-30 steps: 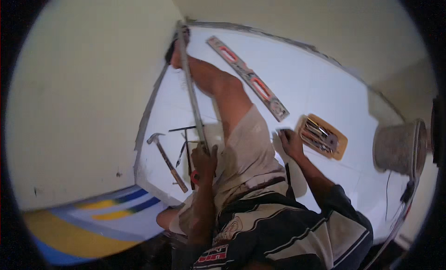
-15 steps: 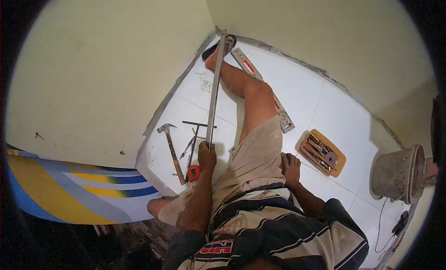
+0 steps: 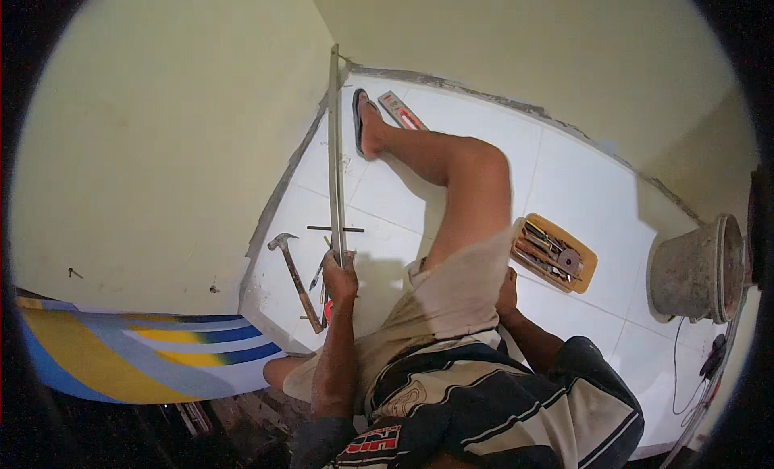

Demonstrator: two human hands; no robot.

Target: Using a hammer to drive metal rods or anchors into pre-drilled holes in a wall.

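Observation:
My left hand (image 3: 339, 279) is wrapped round the lower end of a long, narrow metal bar (image 3: 335, 138). The bar's far end reaches the room corner, beside my sandalled foot (image 3: 367, 124). Under and beside that hand lie a dark T-shaped tool (image 3: 352, 230), a slim pointed tool (image 3: 315, 280) and a red tape measure (image 3: 328, 312), mostly hidden. A claw hammer (image 3: 295, 277) is on the tiles to their left. On the floor beside my right thigh rests my right hand (image 3: 508, 298), its fingers stretched forward and partly covered by my shorts.
A spirit level (image 3: 401, 110) lies beyond my bent leg, partly hidden by it. To the right are a yellowish tray (image 3: 586, 270) of hand tools and a dirty bucket (image 3: 689, 271) with a cable nearby. Walls meet ahead; a colourful striped sheet (image 3: 161, 364) sits at lower left.
The bar has swung left, its far end moving from over my foot to the wall corner. My foot has turned and my knee has shifted right, covering more of the level.

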